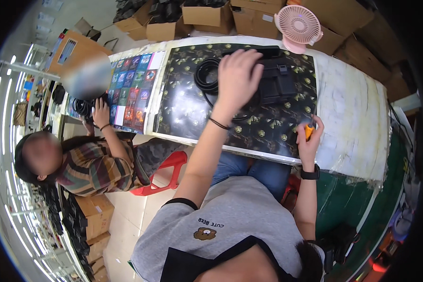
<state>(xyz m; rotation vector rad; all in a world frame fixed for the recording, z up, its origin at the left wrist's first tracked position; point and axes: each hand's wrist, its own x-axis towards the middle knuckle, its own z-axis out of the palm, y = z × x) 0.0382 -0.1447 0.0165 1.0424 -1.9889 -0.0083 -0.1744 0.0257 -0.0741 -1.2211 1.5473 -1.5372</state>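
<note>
My left hand (238, 77) reaches over black parts on a dark patterned sheet (174, 117), fingers apart and slightly bent, fingertips near a long black piece (270, 50); whether they touch it I cannot tell. Just left of it lies a coil of black cable (202, 75), with a strand running under my wrist. A black rectangular device (276, 82) lies to the hand's right. My right hand (310, 141) is closed on a small orange-handled tool (309, 130) at the sheet's right edge, its tip unclear.
A pink fan (298, 26) stands at the back. Cardboard boxes (207, 16) line the area behind. At left, a co-worker (94, 164) on a red stool (167, 176) has a hand (101, 113) beside black cables, near printed cards (134, 89). A green surface (340, 197) lies at lower right.
</note>
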